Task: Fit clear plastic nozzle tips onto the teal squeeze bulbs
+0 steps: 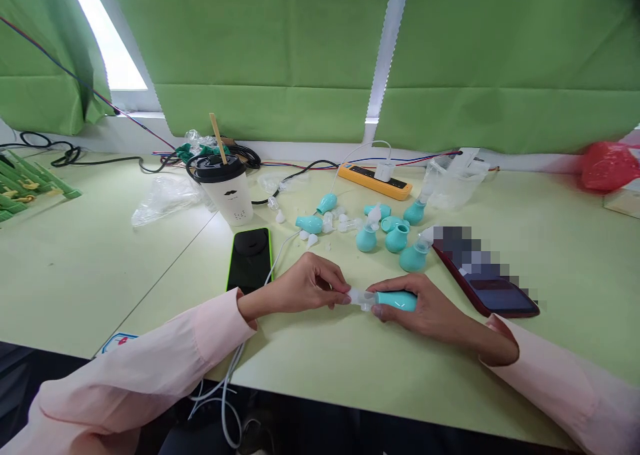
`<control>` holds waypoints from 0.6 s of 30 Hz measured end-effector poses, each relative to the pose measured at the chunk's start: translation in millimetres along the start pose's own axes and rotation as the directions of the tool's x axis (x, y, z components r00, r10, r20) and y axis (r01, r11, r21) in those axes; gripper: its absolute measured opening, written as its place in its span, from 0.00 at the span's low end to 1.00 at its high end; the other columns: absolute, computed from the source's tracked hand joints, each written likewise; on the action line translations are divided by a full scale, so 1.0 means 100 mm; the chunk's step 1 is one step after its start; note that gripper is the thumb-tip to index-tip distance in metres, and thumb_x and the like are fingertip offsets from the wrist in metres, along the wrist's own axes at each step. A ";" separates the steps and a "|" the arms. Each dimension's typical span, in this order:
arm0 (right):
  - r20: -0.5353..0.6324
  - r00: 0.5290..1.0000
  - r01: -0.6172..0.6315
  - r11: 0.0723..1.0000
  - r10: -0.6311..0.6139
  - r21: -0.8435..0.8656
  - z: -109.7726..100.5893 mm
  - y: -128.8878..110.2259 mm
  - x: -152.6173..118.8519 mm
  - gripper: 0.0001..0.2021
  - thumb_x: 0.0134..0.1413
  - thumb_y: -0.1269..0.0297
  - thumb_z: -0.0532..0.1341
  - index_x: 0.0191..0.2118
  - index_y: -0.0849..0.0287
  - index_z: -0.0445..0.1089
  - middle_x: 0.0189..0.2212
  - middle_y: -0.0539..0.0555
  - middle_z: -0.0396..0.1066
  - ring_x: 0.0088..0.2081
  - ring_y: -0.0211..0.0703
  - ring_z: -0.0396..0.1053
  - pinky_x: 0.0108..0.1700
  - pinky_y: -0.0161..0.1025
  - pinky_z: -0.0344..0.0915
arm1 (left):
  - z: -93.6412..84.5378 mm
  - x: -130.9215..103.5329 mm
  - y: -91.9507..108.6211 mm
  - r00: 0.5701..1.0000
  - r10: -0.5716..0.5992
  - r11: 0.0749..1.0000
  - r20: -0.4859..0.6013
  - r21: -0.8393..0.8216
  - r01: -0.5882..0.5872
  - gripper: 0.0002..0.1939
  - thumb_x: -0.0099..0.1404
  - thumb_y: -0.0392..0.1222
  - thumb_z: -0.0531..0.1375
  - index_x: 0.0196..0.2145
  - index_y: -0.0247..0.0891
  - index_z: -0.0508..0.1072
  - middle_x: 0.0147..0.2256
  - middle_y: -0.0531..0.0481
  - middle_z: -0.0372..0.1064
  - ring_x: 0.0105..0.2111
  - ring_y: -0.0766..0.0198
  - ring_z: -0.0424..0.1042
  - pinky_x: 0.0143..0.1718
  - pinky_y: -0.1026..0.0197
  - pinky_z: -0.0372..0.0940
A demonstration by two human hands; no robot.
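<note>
My right hand [423, 312] is wrapped round a teal squeeze bulb [397, 300] lying sideways, its neck toward the left. A clear plastic nozzle [366, 297] sits at the bulb's neck. The fingertips of my left hand [320, 285] pinch the whitish soft tip [353, 296] at the nozzle's left end. Just beyond my hands stand more teal bulbs, among them an open-necked one [397, 238] and one with a clear nozzle [413, 257]. Another teal bulb [310, 224] lies on its side near small white tips [312, 240] and clear plastic pieces [350, 224].
A black phone with a green edge [250, 258] lies by my left forearm, a white cable over it. Behind it stands a lidded paper cup [230, 192] with a stirrer. A dark red phone [485, 278] lies right. An orange power strip [375, 181] and plastic bag [453, 180] are at the back.
</note>
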State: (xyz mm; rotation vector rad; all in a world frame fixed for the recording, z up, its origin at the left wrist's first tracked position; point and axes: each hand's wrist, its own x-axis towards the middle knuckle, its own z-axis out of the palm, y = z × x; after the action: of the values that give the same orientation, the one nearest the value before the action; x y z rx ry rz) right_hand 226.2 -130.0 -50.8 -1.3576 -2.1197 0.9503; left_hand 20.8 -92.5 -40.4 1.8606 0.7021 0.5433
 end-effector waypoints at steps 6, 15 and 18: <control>0.076 0.994 -0.092 0.979 0.079 0.179 0.01 -0.01 0.00 0.16 0.43 0.55 0.59 0.35 0.62 0.71 0.21 0.52 0.70 0.21 0.36 0.64 0.20 0.31 0.60 | 0.00 0.00 -0.04 1.000 0.000 0.990 0.004 -0.139 0.001 0.05 0.48 0.35 0.61 0.25 0.33 0.76 0.28 0.46 0.69 0.25 0.69 0.66 0.25 0.68 0.63; 0.045 0.995 -0.098 0.910 0.087 0.403 0.11 0.00 -0.01 0.12 0.43 0.57 0.59 0.27 0.63 0.71 0.19 0.51 0.66 0.16 0.28 0.55 0.15 0.28 0.55 | 0.01 0.02 -0.08 0.994 -0.029 0.954 -0.106 -0.299 -0.004 0.05 0.43 0.36 0.64 0.23 0.34 0.75 0.26 0.47 0.70 0.26 0.67 0.69 0.27 0.66 0.66; 0.043 0.993 -0.116 0.887 0.108 0.447 0.14 0.00 -0.02 0.14 0.43 0.55 0.59 0.30 0.62 0.71 0.19 0.50 0.65 0.16 0.29 0.54 0.15 0.28 0.56 | 0.01 0.03 -0.11 0.991 -0.058 0.942 -0.122 -0.334 0.014 0.06 0.42 0.37 0.65 0.23 0.34 0.75 0.27 0.47 0.71 0.26 0.65 0.70 0.28 0.65 0.67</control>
State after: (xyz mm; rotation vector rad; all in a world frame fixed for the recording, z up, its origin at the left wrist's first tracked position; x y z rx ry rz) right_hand 217.1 -135.8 -59.8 -1.2383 -1.6949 1.4002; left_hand 21.0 -87.9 -51.1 1.5036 0.6820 0.7180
